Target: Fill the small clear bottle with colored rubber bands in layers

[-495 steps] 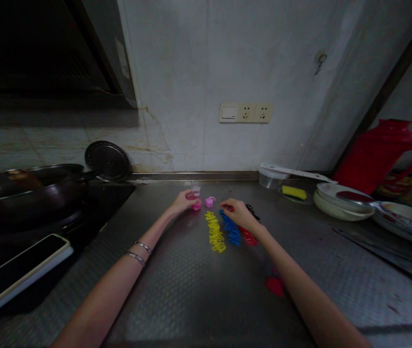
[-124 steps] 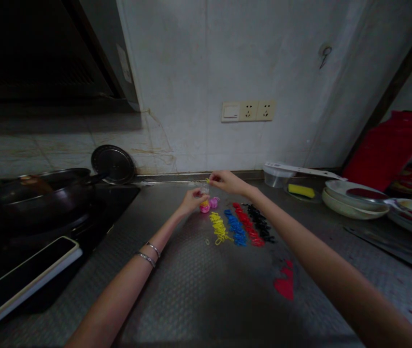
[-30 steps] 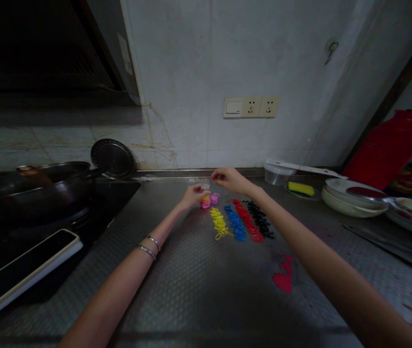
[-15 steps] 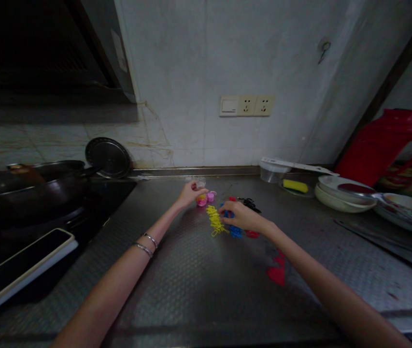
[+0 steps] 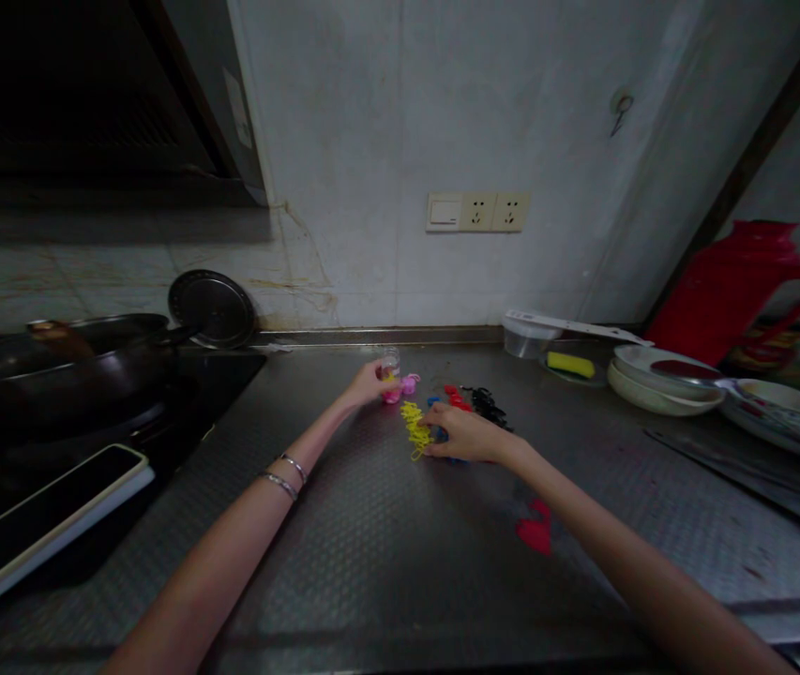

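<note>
My left hand [image 5: 369,382] is closed around a small clear jar [image 5: 391,361], which stands upright on the metal counter with pink and yellow bits inside. Right behind it lies a pink piece [image 5: 410,382]. Over the right edge of a row of yellow rubber bands [image 5: 414,422] is my right hand [image 5: 466,434], its thumb and fingers apart and the tips at the bands. Blue bands [image 5: 442,435] show partly under that hand. Beyond it lie red bands [image 5: 456,397] and black bands [image 5: 485,405].
A red heart-shaped piece [image 5: 535,530] lies near my right forearm. To the left are a phone [image 5: 54,525] and a wok [image 5: 90,361] on the stove. At right stand a clear tub [image 5: 526,339], a yellow sponge [image 5: 570,365], bowls [image 5: 659,392] and a red thermos [image 5: 730,281].
My right hand has come down and slightly left onto the yellow bands, its thumb and fingers spreading wider. My left hand stays on the jar, now gripping a little lower.
</note>
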A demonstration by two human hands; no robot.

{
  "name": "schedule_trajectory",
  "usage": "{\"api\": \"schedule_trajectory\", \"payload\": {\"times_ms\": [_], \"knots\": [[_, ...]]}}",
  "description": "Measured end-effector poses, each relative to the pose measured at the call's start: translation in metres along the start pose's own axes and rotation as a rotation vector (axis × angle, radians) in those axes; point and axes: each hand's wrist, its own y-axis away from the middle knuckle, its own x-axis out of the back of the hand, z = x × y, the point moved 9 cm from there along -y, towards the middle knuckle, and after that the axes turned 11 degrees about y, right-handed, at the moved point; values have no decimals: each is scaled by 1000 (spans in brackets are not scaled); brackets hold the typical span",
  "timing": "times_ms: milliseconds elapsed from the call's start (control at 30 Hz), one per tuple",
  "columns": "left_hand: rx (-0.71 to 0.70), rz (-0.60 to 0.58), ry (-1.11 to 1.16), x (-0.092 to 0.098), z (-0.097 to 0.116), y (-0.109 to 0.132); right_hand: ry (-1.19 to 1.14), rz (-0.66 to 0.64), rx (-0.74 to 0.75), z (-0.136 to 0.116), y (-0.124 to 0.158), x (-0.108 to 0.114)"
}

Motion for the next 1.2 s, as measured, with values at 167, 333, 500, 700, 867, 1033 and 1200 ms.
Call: {"api": "schedule_trajectory", "payload": {"times_ms": [167, 333, 500, 700, 867, 1033, 1200], "knots": [[124, -162, 33, -13, -10, 8, 43, -25, 4, -3, -1, -5], [159, -257, -39, -16, -12, 14, 54, 3, 28, -2, -3, -7], [166, -302, -57, -15, -18, 14, 63, 18, 30, -1, -5, -7], [174, -307, -40, -12, -21, 14, 48, 50, 15, 0, -6, -2], [141, -306, -96, -11, -16, 13, -36, 83, 51, -2, -7, 7], [131, -307, -100, -11, -19, 12, -148, 165, 60, 4, -14, 25], [152, -322, -104, -11, -25, 10, -207, 236, 49, 16, -33, 49]]}}
